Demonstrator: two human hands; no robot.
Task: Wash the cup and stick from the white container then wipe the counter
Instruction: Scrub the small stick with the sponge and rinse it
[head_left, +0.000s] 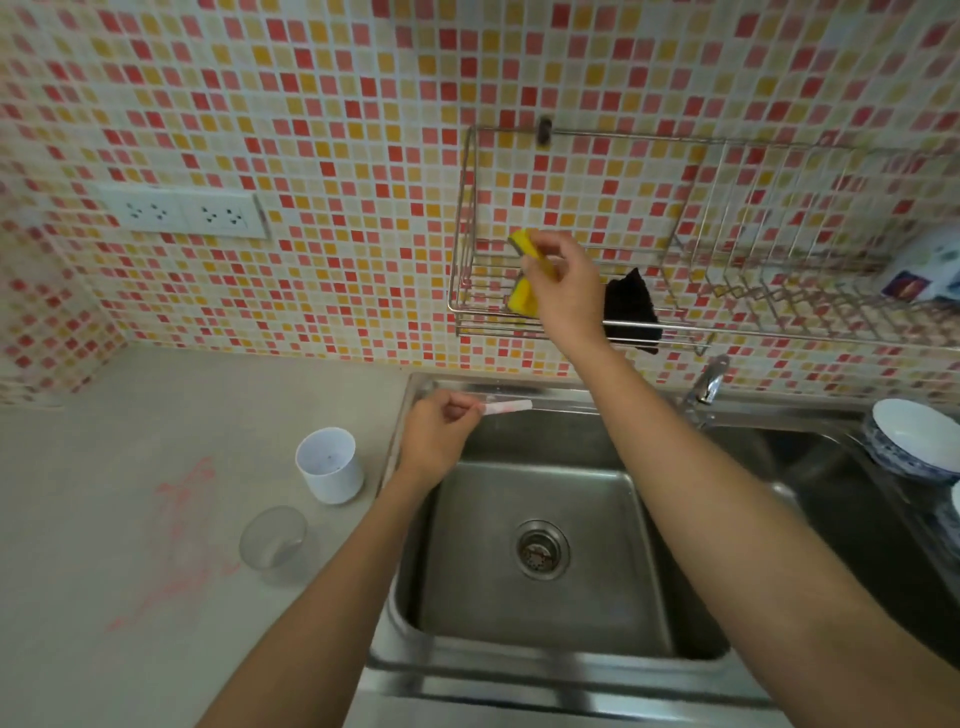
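Note:
My left hand (435, 439) holds a thin white and pink stick (508, 408) over the back left edge of the steel sink (540, 613). My right hand (563, 283) is raised at the wire wall rack (470, 218) and grips a yellow sponge (522, 244); a second yellow sponge (521, 299) lies in the rack just below. A white container (330, 465) stands upright on the counter left of the sink. A clear plastic cup (272, 543) stands in front of it. Pink smears (182, 525) mark the counter (130, 415) left of the cup.
A black cloth (631, 309) hangs in the rack right of my hand. The tap (706, 387) sits behind the sink divider. Blue-patterned bowls (909, 439) lie in the right basin. A wall socket (184, 210) is at the upper left, and a package (922, 273) rests on the rack's right end.

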